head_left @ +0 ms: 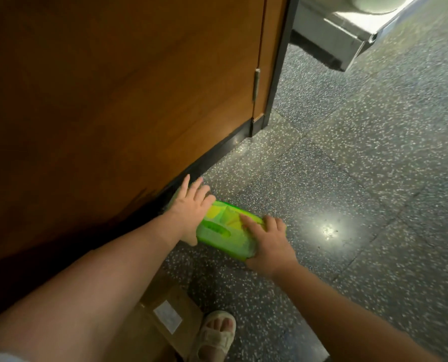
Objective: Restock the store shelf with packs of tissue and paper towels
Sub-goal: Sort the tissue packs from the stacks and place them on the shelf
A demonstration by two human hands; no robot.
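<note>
Two hands clasp one green tissue pack (224, 228): my left hand (191, 207), right hand (268, 244); I should keep it level.

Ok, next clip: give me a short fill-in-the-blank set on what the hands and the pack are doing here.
1. The tissue pack held between the two hands is mostly ____ in colour.
2. The left hand presses on the pack's end nearest the ____ cabinet.
3. The right hand grips the pack's other end, above the speckled ____.
4. Below the arms, a foot in a sandal stands beside a ____ box with a white label.

Missing words: green; wooden; floor; cardboard
</note>
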